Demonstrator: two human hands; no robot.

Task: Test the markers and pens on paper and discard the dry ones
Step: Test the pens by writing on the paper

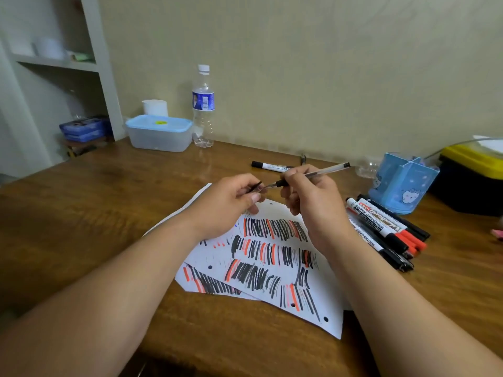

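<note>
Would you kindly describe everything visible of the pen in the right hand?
The pen is a slim stick pen with a clear plastic barrel, a black plug at the rear, a black front section and a fine metallic tip, uncapped. The right hand grips it near the front, above the paper, tip pointing left and rear end raised to the right. Its tip sits by the small black cap pinched in the left hand; whether they touch is unclear.

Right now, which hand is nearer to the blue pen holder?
The right hand. It holds a clear pen and sits between the blue pen holder and the left hand. The left hand, pinching a small black cap, is farther off.
</note>
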